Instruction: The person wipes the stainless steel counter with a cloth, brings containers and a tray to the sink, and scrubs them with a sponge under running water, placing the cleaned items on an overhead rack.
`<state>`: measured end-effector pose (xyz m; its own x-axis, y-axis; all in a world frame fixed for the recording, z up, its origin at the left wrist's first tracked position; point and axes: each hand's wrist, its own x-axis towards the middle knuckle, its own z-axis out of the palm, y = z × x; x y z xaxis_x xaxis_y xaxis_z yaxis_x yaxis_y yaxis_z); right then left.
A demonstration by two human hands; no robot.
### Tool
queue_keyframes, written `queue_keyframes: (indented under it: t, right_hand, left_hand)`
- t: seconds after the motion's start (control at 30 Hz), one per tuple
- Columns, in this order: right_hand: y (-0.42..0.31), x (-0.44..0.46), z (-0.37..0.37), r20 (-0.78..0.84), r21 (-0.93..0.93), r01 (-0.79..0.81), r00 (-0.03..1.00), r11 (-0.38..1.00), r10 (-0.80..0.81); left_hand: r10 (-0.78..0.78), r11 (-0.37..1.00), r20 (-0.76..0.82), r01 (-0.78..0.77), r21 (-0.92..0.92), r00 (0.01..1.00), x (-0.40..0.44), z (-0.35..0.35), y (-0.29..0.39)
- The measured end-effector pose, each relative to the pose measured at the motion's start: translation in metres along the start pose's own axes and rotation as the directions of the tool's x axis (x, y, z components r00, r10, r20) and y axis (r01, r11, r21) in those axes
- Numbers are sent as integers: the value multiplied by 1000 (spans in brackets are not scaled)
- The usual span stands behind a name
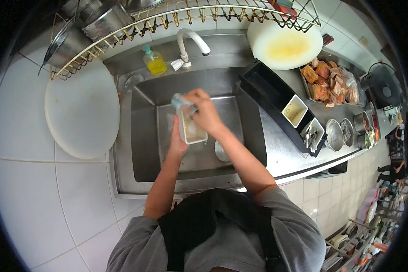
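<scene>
Over the sink basin (143,156), my left hand (177,134) grips a white rectangular container (195,135) by its side, tilted so its inside faces up. Some pale residue or suds show within it. My right hand (206,112) is closed around a bluish-grey scrubbing cloth or sponge (178,100), blurred by motion, at the container's far end. On the basin floor, a round whitish item (221,151) is partly hidden beneath my right forearm.
Behind the basin are a white faucet (182,50) and a yellow soap bottle (155,63). To the right lie a black holder (276,97) with white containers, a tray of meat chunks (324,84) and metal bowls (334,134). A wire rack (177,20) hangs above.
</scene>
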<state>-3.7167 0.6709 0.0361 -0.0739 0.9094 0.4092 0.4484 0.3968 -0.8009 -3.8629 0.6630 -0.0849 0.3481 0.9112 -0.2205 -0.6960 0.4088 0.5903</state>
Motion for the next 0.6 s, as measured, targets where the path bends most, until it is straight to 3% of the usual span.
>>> queue_keyframes:
  t: [0.07, 0.1, 0.13, 0.17, 0.2, 0.27, 0.33, 0.4, 0.5, 0.57, 0.6]
  right_hand:
    - [-3, -16, 23, 49, -96, 86, 996, 992, -81]
    - [-2, -25, 29, 82, -51, 109, 991, 993, -105]
    - [-2, -35, 33, 116, -5, 132, 985, 991, -130]
    - [-1, -47, 37, 152, 41, 146, 977, 988, -150]
    - [-20, -50, 28, 214, 97, 41, 975, 994, -61]
    - [-11, -40, 30, 96, 0, 57, 994, 998, -57]
    - [-13, -22, 24, -10, -129, 46, 999, 991, -48]
    - [-25, -9, 13, -104, -279, -1, 994, 960, -29]
    - [-20, -18, 38, -57, -393, -265, 963, 881, 264]
    - [-10, -29, 49, -24, -462, -167, 984, 871, 176]
    - [-7, -29, 50, 5, -478, -115, 991, 871, 134]
  left_hand:
    - [3, 997, 19, -1, -79, 1000, -1, -3, -7]
    - [12, 993, 29, -8, -119, 1000, 0, -8, -9]
    - [-11, 971, 130, 41, -237, 992, 0, -13, -2]
    - [61, 948, 335, 51, -315, 940, 3, -14, -2]
    - [144, 918, 514, 79, -388, 845, 0, 7, 3]
    - [127, 924, 505, 83, -372, 854, -7, 13, 1]
    - [-40, 980, 97, 58, -188, 994, -15, 4, -8]
    - [-27, 969, 88, 48, -241, 996, -14, 17, -13]
    - [-17, 938, 161, 71, -339, 987, -16, 28, -11]
    - [66, 924, 276, 46, -381, 959, -9, 5, -20]
    - [38, 924, 225, 52, -378, 974, -5, 1, -19]
